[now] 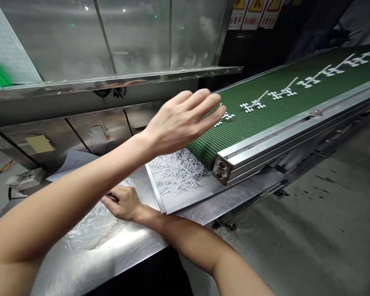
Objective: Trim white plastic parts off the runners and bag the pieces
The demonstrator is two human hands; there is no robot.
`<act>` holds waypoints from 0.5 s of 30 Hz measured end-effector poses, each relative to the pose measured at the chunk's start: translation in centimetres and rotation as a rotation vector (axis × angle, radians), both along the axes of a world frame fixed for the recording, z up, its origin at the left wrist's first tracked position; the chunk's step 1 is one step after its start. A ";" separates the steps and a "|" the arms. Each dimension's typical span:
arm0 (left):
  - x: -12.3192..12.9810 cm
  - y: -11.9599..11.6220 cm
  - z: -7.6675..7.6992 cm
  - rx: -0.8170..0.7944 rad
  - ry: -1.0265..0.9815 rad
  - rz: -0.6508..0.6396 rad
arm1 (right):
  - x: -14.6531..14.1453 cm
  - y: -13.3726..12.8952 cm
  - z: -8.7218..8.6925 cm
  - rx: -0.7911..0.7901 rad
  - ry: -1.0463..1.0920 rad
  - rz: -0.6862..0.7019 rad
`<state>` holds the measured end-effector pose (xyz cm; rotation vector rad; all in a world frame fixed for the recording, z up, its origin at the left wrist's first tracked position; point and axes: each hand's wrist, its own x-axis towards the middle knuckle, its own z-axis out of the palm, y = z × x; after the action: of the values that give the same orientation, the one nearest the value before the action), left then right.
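The nearest white part (229, 116) lies on the near end of the conveyor belt (240, 133), partly hidden by your left hand (186, 119). Your step appears to be a reach for it; the next move would call for a light pinch. Left grip: fingers bent; hold cannot be told. Your right hand (126, 203), left of the belt, holds a small dark object (112, 197). Below the belt's end, a tray (193, 202) carries loose white pieces (177, 172).

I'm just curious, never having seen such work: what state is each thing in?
Green belt: lined with white pieces; motion can't be told.
Tray: holds a loose white heap.
Clear plastic: crumpled on the metal table.
Left hand: raised by the belt's near end, fingers bent; grip unclear.
Right hand: curled around a dark object, mostly hidden.
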<state>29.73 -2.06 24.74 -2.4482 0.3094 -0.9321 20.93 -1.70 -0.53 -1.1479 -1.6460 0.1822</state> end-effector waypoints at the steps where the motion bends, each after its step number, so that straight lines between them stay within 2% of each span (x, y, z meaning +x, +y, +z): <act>1: 2.5 -0.1 0.3 0.020 0.029 0.001 | 0.0 0.0 0.1 0.005 0.001 0.002; 4: 8.3 0.2 0.0 0.069 0.073 0.025 | 0.0 0.1 0.3 0.028 0.001 0.007; 7: 11.3 1.0 -0.6 0.123 0.073 0.039 | -0.2 0.1 0.4 0.049 -0.007 0.004; 11: 12.7 1.2 -0.4 0.221 0.148 0.078 | -0.7 0.5 0.1 0.066 -0.055 0.000; 15: 12.5 0.4 0.6 0.278 0.224 0.145 | -0.8 0.6 -0.2 0.037 -0.115 -0.003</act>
<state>42.27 -1.70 25.35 -2.2821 0.3101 -0.5161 20.13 -1.09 -0.76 -1.1502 -1.7418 0.0847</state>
